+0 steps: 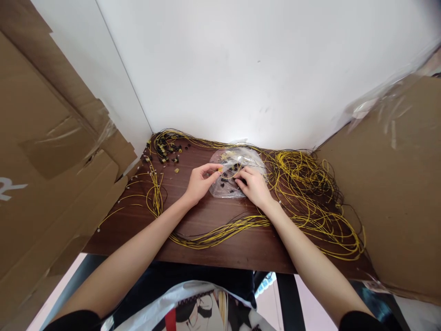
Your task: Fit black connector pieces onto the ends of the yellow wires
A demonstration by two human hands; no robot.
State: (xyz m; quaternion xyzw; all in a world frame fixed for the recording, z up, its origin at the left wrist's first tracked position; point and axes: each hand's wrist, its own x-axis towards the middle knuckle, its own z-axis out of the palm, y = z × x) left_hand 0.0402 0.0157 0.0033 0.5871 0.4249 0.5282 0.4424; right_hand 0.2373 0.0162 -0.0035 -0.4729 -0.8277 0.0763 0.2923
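Note:
My left hand (202,181) pinches a small yellow plastic connector piece (219,169) between thumb and fingertips. A thin yellow wire curves from near this piece toward my right hand (253,184). The fingers of that hand are closed together over the bag; what sits in their tips is too small to make out. Beneath both hands lies a clear plastic bag (225,191), with small black parts (223,185) and yellow parts (225,157) on or inside it.
Yellow and black wires (303,172) lie heaped at the right, and a bundle (217,234) runs along the front. Wires with white ends (156,197) and yellow-black connectors (163,149) lie left. Cardboard (51,151) and another cardboard panel (389,184) flank the brown table (193,216).

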